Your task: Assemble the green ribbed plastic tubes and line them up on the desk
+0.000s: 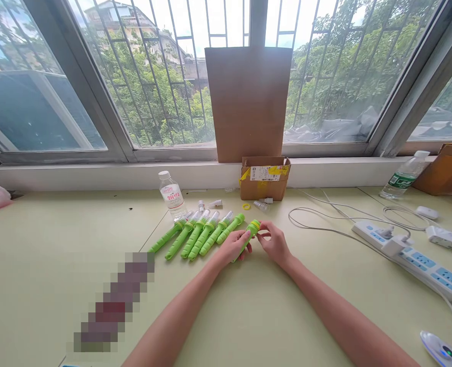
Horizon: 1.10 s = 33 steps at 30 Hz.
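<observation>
My left hand (233, 246) is wrapped round a green tube (252, 230) with a yellow ring near its top end. The fingers of my right hand (274, 242) are pinched together at the upper side of this tube, by the ring; whether they grip the ring or the tube is too small to tell. To the left of my hands lies a slanted row of several green tubes (201, 238), most with clear tops. A loose yellow ring (246, 206) and small clear pieces (261, 206) lie behind my hands.
Behind stand a small cardboard box (266, 189), a tall cardboard sheet (249, 102) and a water bottle (171, 196). At the right are a power strip (417, 260), cables, a charger and another bottle (404, 176). A blurred patch covers the left front.
</observation>
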Available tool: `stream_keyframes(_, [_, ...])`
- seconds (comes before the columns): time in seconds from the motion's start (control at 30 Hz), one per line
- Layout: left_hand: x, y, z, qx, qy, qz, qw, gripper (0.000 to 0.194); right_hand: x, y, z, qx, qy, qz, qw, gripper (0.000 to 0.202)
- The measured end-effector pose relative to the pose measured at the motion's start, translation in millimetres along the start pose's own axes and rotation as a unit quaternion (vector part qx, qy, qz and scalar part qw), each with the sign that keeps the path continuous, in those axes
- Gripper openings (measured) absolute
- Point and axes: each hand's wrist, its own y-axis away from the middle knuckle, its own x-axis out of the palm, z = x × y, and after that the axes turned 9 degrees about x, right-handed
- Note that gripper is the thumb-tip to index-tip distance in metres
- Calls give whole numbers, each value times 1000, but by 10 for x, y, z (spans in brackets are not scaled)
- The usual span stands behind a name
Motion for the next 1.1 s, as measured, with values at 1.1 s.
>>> stream_keyframes(1.1, [72, 40, -90, -23, 25, -61, 998, 38, 19, 32, 74, -4, 5, -26, 1000, 10])
